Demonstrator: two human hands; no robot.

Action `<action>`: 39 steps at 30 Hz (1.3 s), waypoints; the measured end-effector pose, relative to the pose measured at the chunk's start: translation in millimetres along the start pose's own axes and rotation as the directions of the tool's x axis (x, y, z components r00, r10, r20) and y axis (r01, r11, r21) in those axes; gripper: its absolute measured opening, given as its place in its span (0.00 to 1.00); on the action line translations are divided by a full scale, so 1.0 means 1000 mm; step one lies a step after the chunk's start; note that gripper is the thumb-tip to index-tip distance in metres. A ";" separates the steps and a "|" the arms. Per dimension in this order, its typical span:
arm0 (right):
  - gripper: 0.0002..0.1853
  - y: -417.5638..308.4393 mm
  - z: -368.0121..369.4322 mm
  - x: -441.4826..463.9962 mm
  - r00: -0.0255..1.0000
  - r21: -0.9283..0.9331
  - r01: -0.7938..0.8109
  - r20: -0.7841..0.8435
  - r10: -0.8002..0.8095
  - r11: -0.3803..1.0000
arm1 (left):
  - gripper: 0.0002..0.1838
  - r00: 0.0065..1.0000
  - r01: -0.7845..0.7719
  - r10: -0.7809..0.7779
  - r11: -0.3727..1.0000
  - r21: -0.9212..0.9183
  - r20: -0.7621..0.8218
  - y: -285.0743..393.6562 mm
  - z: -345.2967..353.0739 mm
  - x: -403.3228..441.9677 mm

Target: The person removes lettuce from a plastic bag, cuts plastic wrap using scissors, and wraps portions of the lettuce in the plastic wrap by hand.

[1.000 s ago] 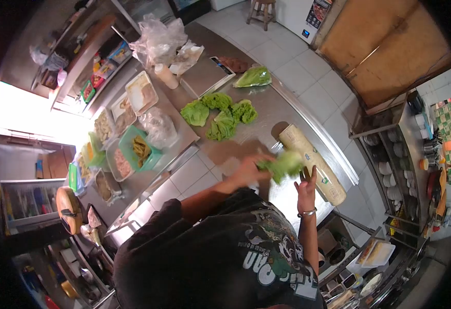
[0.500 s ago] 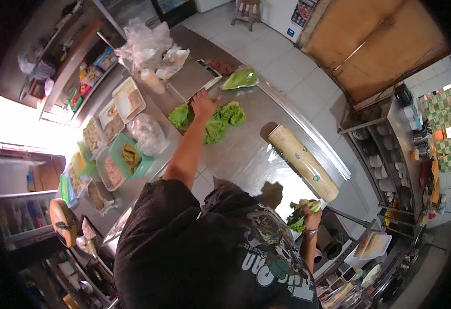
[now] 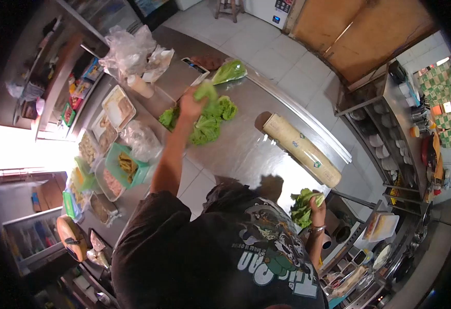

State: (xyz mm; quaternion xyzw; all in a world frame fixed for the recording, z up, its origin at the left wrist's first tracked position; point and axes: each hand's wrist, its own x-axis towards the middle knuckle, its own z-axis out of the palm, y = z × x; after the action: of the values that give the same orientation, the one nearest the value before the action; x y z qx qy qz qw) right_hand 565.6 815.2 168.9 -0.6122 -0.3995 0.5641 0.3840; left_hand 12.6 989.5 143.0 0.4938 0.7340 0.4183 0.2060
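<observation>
Right hand (image 3: 317, 205) clamped on lettuce (image 3: 301, 208), long axis slanting, frills lower-left; left hand (image 3: 189, 105) blurred, I can't tell its fingers.

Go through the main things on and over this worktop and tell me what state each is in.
Left grip: closed on a green lettuce leaf, motion-blurred
Right grip: closed on a frilly green lettuce bunch
Frilly green lettuce pile: loose on the silver steel worktop
Pale-green lettuce in clear plastic: wrapped
Thick cream cylindrical roll: lying on its side
Mint-green plastic tub: uncovered
White rectangular tray: uncovered
</observation>
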 end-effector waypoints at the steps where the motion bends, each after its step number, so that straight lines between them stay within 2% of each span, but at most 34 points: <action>1: 0.23 -0.018 0.017 0.003 0.999 -0.017 0.045 0.009 -0.045 0.999 | 0.27 0.992 -0.090 0.092 0.996 -0.017 0.086 0.017 0.013 -0.020; 2: 0.32 -0.016 0.023 0.014 0.997 -0.037 0.074 0.040 -0.073 0.997 | 0.28 0.968 -0.176 0.181 0.984 -0.042 0.172 0.033 0.029 -0.043; 3: 0.36 -0.009 0.033 0.027 0.992 -0.072 0.126 0.036 -0.123 0.989 | 0.29 0.942 -0.009 0.070 0.983 -0.182 0.329 0.054 0.053 -0.077; 4: 0.40 -0.015 0.050 0.034 0.984 -0.058 0.175 0.047 -0.172 0.983 | 0.32 0.882 -0.081 0.226 0.937 -0.340 0.413 0.066 0.077 -0.108; 5: 0.44 -0.022 0.068 0.042 0.974 -0.043 0.223 0.058 -0.221 0.974 | 0.35 0.840 0.037 0.105 0.968 -0.250 0.532 0.121 0.074 -0.148; 6: 0.47 -0.047 0.099 0.035 0.960 0.023 0.267 0.077 -0.268 0.963 | 0.37 0.794 0.015 0.163 0.958 -0.287 0.586 0.154 0.078 -0.179; 7: 0.50 -0.075 0.128 0.025 0.957 0.114 0.248 0.124 -0.261 0.962 | 0.41 0.726 -0.130 0.458 0.823 -0.553 0.512 0.139 0.118 -0.213; 8: 0.48 -0.076 0.136 0.026 0.946 -0.025 0.311 0.105 -0.307 0.950 | 0.46 0.735 -0.211 0.478 0.835 -0.508 0.480 0.157 0.122 -0.234; 9: 0.44 -0.076 0.135 0.028 0.956 -0.002 0.284 0.080 -0.283 0.959 | 0.46 0.702 -0.356 0.589 0.777 -0.520 0.400 0.158 0.120 -0.235; 10: 0.39 -0.074 0.132 0.032 0.964 0.023 0.261 0.053 -0.261 0.965 | 0.46 0.701 -0.362 0.593 0.774 -0.520 0.395 0.159 0.113 -0.225; 11: 0.39 -0.071 0.126 0.034 0.963 0.020 0.264 0.053 -0.265 0.964 | 0.45 0.596 -0.139 0.562 0.776 -0.616 0.574 0.157 0.104 -0.211; 12: 0.34 -0.067 0.114 0.035 0.974 -0.025 0.212 0.083 -0.209 0.977 | 0.44 0.442 0.103 0.544 0.759 -0.643 0.713 0.156 0.097 -0.201; 13: 0.28 -0.063 0.105 0.038 0.982 -0.069 0.160 0.109 -0.152 0.985 | 0.41 0.428 0.349 0.565 0.617 -0.706 0.705 0.148 0.099 -0.198; 15: 0.24 -0.054 0.090 0.040 0.984 -0.086 0.176 0.047 -0.173 0.981 | 0.40 0.493 0.384 0.425 0.677 -0.628 0.760 0.139 0.092 -0.186; 16: 0.21 -0.050 0.084 0.040 0.981 -0.099 0.193 -0.011 -0.195 0.976 | 0.43 0.606 0.155 0.394 0.793 -0.589 0.691 0.135 0.087 -0.180; 17: 0.18 -0.046 0.079 0.043 0.980 -0.145 0.192 -0.028 -0.198 0.971 | 0.46 0.663 0.134 0.351 0.813 -0.567 0.661 0.120 0.097 -0.176; 20: 0.15 -0.053 0.079 0.034 0.949 -0.261 0.315 0.059 -0.311 0.912 | 0.48 0.676 0.050 0.349 0.857 -0.514 0.649 0.145 0.080 -0.172; 21: 0.14 -0.063 0.084 0.025 0.949 -0.235 0.314 0.102 -0.298 0.920 | 0.57 0.612 -0.034 0.446 0.840 -0.541 0.654 0.153 0.085 -0.173; 22: 0.14 -0.074 0.092 0.018 0.946 -0.204 0.315 0.152 -0.288 0.927 | 0.57 0.600 -0.037 0.458 0.835 -0.549 0.656 0.161 0.093 -0.180; 24: 0.16 -0.078 0.099 0.013 0.913 -0.068 0.368 0.216 -0.346 0.928 | 0.66 0.519 -0.164 0.657 0.705 -0.690 0.547 0.180 0.110 -0.208; 25: 0.18 -0.070 0.097 0.014 0.927 0.064 0.298 0.220 -0.304 0.953 | 0.72 0.493 -0.088 0.672 0.670 -0.737 0.552 0.192 0.113 -0.220; 26: 0.20 -0.058 0.095 0.014 0.938 0.196 0.218 0.229 -0.261 0.956 | 0.72 0.484 -0.085 0.673 0.672 -0.736 0.559 0.193 0.119 -0.226; 27: 0.20 -0.052 0.092 0.014 0.942 0.203 0.215 0.215 -0.258 0.955 | 0.74 0.508 -0.012 0.610 0.711 -0.703 0.608 0.192 0.124 -0.231; 29: 0.28 -0.034 0.082 0.019 0.917 0.006 0.374 0.149 -0.371 0.927 | 0.68 0.527 0.199 0.525 0.688 -0.698 0.668 0.187 0.134 -0.243; 30: 0.32 -0.020 0.074 0.022 0.897 -0.113 0.437 0.130 -0.423 0.892 | 0.68 0.496 0.217 0.529 0.693 -0.688 0.689 0.194 0.127 -0.246; 31: 0.37 -0.007 0.065 0.025 0.874 -0.230 0.486 0.112 -0.473 0.843 | 0.62 0.431 0.368 0.271 0.818 -0.442 0.861 0.207 0.112 -0.239; 32: 0.39 0.014 0.055 0.027 0.858 -0.306 0.504 0.067 -0.510 0.808 | 0.59 0.300 0.581 0.113 0.766 -0.275 0.947 0.194 0.115 -0.237; 33: 0.39 0.029 0.043 0.021 0.868 -0.306 0.480 0.028 -0.496 0.822 | 0.55 0.154 0.746 -0.051 0.661 -0.082 0.987 0.181 0.118 -0.235; 34: 0.42 0.042 0.033 0.014 0.929 -0.200 0.254 -0.223 -0.296 0.946 | 0.54 -0.020 0.920 -0.046 0.390 0.037 0.999 0.136 0.137 -0.239; 35: 0.44 0.055 0.023 0.005 0.899 -0.031 0.038 -0.435 -0.048 0.999 | 0.47 0.238 0.794 0.271 0.498 -0.348 0.933 0.094 0.141 -0.242; 36: 0.47 0.072 0.011 -0.007 0.785 0.179 -0.146 -0.578 0.224 0.973 | 0.43 0.311 0.696 0.436 0.501 -0.515 0.845 0.086 0.144 -0.246; 37: 0.52 0.105 -0.002 -0.022 0.650 0.086 -0.206 -0.733 0.202 0.975 | 0.39 0.371 0.589 0.583 0.454 -0.669 0.723 0.077 0.146 -0.252; 38: 0.57 0.142 -0.011 -0.038 0.504 0.000 -0.280 -0.851 0.147 0.960 | 0.34 0.450 0.307 0.299 0.833 -0.461 0.841 0.091 0.148 -0.246; 39: 0.61 0.171 -0.015 -0.055 0.363 0.069 -0.454 -0.896 0.256 0.888 | 0.29 0.607 0.025 0.030 0.998 -0.056 0.794 0.105 0.147 -0.241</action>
State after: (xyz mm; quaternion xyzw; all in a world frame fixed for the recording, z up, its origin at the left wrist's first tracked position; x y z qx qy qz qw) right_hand 587.6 698.5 33.8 -0.9190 -0.0487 0.1888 0.3426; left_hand 279.1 850.8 119.3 0.6225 0.5526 0.1785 0.5246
